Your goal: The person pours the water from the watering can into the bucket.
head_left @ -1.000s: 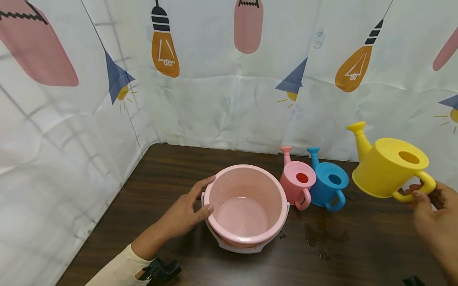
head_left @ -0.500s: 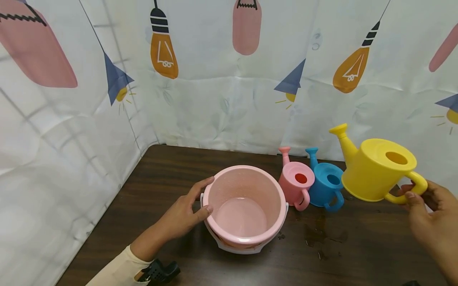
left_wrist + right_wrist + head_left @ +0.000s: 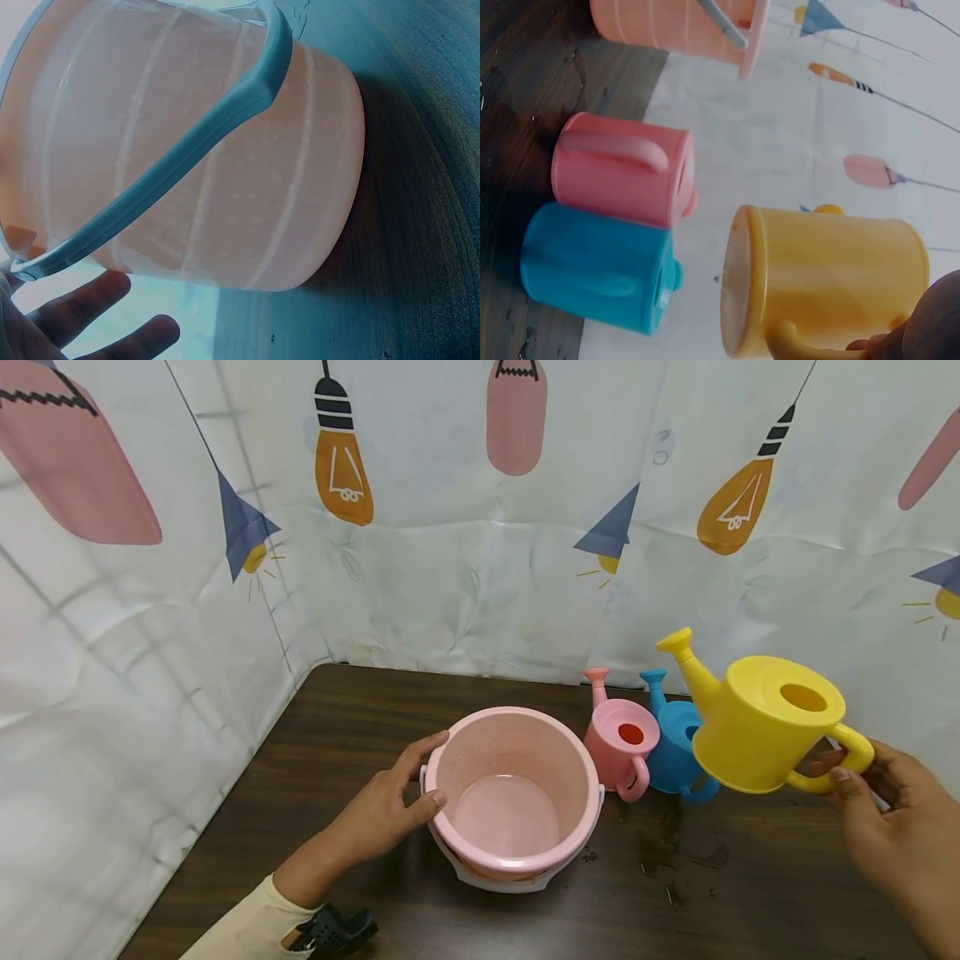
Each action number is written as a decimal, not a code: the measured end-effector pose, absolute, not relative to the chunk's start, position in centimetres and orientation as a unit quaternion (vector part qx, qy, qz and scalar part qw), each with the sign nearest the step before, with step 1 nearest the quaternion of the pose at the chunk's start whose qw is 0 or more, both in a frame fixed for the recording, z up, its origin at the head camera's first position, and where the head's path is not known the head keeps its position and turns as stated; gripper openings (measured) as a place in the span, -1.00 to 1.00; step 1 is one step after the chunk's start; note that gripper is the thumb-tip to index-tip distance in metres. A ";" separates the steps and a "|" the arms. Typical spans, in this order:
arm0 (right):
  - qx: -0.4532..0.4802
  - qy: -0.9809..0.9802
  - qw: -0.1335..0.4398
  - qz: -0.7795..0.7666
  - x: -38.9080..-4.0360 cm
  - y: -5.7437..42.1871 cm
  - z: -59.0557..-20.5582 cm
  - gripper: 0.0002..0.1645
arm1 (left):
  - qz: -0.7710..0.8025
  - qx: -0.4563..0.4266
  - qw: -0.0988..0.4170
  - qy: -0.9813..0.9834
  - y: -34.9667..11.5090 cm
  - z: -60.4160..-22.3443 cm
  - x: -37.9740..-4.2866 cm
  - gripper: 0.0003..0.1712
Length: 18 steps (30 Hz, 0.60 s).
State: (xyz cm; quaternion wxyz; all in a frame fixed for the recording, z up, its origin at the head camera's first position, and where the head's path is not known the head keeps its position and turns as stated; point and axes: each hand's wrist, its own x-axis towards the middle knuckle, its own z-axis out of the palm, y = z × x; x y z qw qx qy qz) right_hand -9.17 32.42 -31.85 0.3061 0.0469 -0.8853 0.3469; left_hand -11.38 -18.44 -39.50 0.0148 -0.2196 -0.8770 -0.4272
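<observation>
A pale pink bucket (image 3: 517, 864) stands on the table with its white handle lowered. My left hand (image 3: 390, 802) rests at its left rim, thumb and forefinger spread along the edge. In the left wrist view other fingers (image 3: 142, 341) extend beside the bucket's wall without curling round it. My right hand (image 3: 896, 827) holds a yellow watering can (image 3: 757, 735) by its loop handle, raised above the table, spout toward the left. To the bucket's right stand a pink watering can (image 3: 615, 743) and a blue watering can (image 3: 667, 760), the blue one partly hidden by the yellow.
The dark wood table (image 3: 360, 710) has small water puddles (image 3: 656, 852) in front of the small cans. A printed white cloth (image 3: 450, 593) hangs close behind the table and along its left side.
My right hand has carried the yellow watering can leftward and slightly down, so it now overlaps the blue can in the head view. My left hand and the bucket have stayed put.
</observation>
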 end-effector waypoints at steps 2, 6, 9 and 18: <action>0.058 -0.882 0.306 0.353 -9.1 32.3 -31.8 -0.78 | -0.427 -0.218 0.014 -0.877 -18.4 -39.5 -11.4 -0.19; 0.071 -0.883 0.293 0.359 -8.9 32.0 -31.8 -0.81 | -0.425 -0.217 0.015 -0.878 -18.4 -39.4 -11.4 -0.19; 0.070 -0.890 0.283 0.352 -8.6 31.7 -31.8 -0.81 | -0.425 -0.216 0.013 -0.879 -18.4 -39.3 -11.4 -0.18; 0.050 -0.906 0.267 0.324 -8.0 30.9 -32.1 -0.67 | -0.427 -0.213 0.006 -0.879 -18.4 -39.4 -11.3 -0.18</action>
